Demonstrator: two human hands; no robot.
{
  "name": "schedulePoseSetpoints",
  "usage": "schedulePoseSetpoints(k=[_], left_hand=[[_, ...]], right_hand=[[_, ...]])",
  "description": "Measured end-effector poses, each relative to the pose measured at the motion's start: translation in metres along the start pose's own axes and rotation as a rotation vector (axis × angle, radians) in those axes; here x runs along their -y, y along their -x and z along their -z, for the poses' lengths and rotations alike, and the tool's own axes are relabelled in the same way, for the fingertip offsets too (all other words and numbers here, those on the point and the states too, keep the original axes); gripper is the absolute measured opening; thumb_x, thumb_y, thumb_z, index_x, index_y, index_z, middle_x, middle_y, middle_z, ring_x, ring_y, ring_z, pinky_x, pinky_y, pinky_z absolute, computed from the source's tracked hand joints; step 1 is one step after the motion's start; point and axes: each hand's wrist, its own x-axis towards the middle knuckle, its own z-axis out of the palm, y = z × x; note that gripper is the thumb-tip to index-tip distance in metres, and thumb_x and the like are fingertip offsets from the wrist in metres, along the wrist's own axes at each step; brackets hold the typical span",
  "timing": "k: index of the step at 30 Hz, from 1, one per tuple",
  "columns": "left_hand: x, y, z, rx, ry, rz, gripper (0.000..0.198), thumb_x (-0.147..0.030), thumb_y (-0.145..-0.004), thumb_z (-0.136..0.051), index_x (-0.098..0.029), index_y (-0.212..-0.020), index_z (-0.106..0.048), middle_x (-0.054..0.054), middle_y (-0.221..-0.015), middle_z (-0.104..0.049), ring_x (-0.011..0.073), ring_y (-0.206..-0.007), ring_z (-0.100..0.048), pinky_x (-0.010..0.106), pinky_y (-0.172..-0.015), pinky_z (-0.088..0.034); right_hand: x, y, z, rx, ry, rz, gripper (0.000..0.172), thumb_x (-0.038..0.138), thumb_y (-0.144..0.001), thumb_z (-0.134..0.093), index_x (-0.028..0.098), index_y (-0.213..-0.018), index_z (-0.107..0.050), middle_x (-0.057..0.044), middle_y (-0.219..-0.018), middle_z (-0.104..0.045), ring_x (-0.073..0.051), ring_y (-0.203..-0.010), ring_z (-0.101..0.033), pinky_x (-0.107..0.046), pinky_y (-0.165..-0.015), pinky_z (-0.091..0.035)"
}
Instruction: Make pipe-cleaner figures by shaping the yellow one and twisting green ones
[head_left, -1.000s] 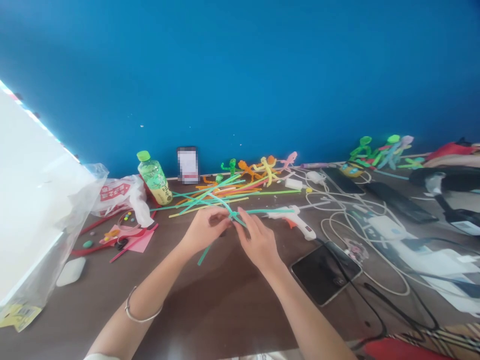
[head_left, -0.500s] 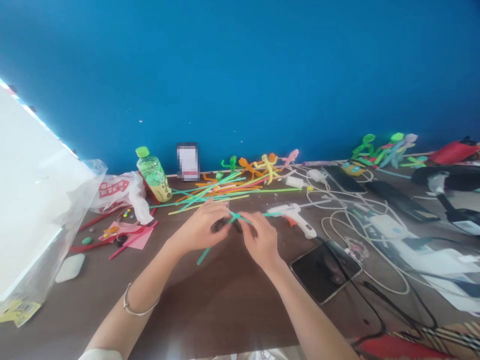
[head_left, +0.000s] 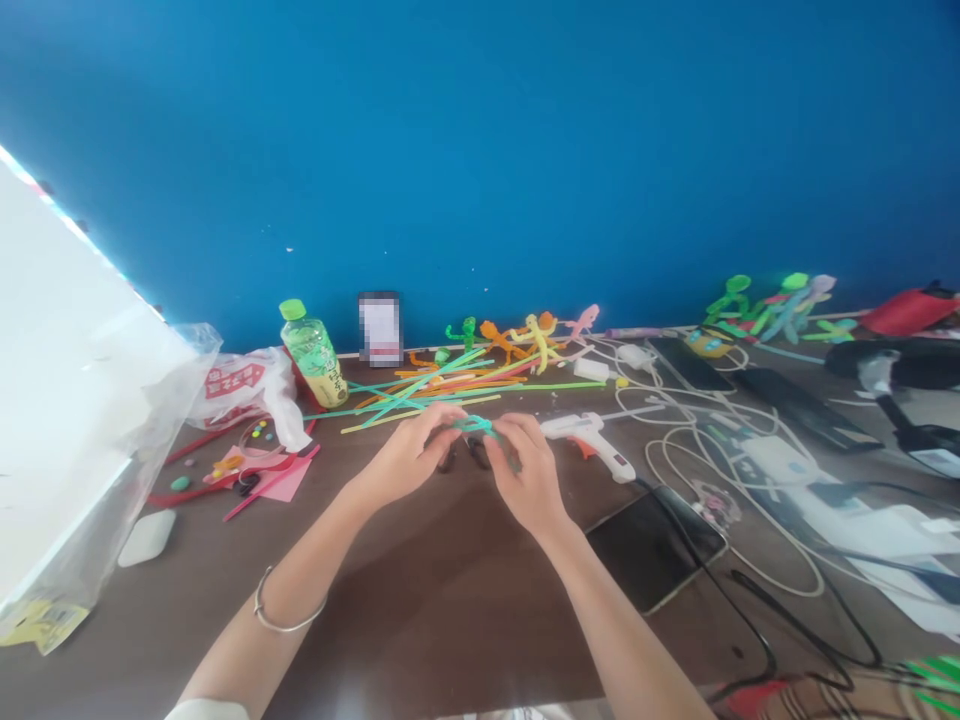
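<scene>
My left hand [head_left: 409, 455] and my right hand [head_left: 529, 475] meet above the brown table [head_left: 450, 610], their fingertips pinching a small twisted teal pipe cleaner [head_left: 475, 427] between them. Its ends are mostly hidden by my fingers. Just beyond my hands lies a loose pile of multicoloured pipe cleaners [head_left: 427, 397]. A white glue gun [head_left: 589, 438] rests close to my right hand, not touching it.
Pipe-cleaner figures [head_left: 536, 340] stand along the blue wall behind a green-capped bottle [head_left: 313, 355]. A dark tablet [head_left: 656, 548] and tangled white cables [head_left: 720, 470] lie right; a plastic bag [head_left: 247, 392] and pink paper [head_left: 270, 480] lie left.
My hands have drawn closer together. The teal pipe cleaner's long ends, which stuck out to lower left and right, no longer show, leaving a compact twist between my fingers.
</scene>
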Motion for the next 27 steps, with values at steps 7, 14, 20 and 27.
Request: schedulePoseSetpoints(k=[7,14,20,27], left_hand=[[0.006,-0.003,-0.015,0.025,0.065,0.029,0.033,-0.038,-0.086,-0.038,-0.017,-0.101,-0.058,0.006,-0.087,-0.061,0.0163,-0.075,-0.055,0.026,-0.069,-0.043],[0.010,-0.003,-0.034,0.143,0.457,0.132,0.046,-0.046,-0.085,-0.035,-0.016,-0.118,-0.046,0.006,-0.085,-0.060,0.0150,-0.072,-0.057,0.027,-0.067,-0.046],[0.004,-0.004,-0.033,0.090,0.372,0.132,0.041,-0.046,-0.085,-0.034,-0.014,-0.101,-0.054,0.001,-0.068,-0.055,0.0070,-0.049,-0.041,0.020,-0.049,-0.036],[0.007,-0.004,-0.030,-0.023,0.251,0.157,0.035,-0.043,-0.086,-0.033,-0.015,-0.086,-0.054,0.000,-0.066,-0.052,0.0076,-0.048,-0.041,0.021,-0.049,-0.034]], right_hand=[[0.007,-0.001,0.001,0.160,-0.485,-0.314,0.021,0.037,-0.083,-0.047,0.019,-0.091,-0.054,-0.001,-0.071,-0.056,-0.011,-0.059,-0.052,-0.023,-0.052,-0.042],[0.011,-0.002,0.000,0.143,-0.676,-0.426,0.020,0.037,-0.082,-0.050,0.018,-0.087,-0.053,0.005,-0.052,-0.045,-0.008,-0.044,-0.043,-0.022,-0.043,-0.039],[0.012,-0.006,0.005,0.128,-0.605,-0.418,0.021,0.035,-0.079,-0.054,0.016,-0.087,-0.057,0.002,-0.057,-0.052,-0.010,-0.050,-0.049,-0.024,-0.049,-0.045],[0.009,-0.004,0.002,0.061,-0.632,-0.434,0.028,0.035,-0.075,-0.058,0.017,-0.096,-0.053,-0.001,-0.075,-0.057,-0.010,-0.054,-0.053,-0.025,-0.047,-0.047]])
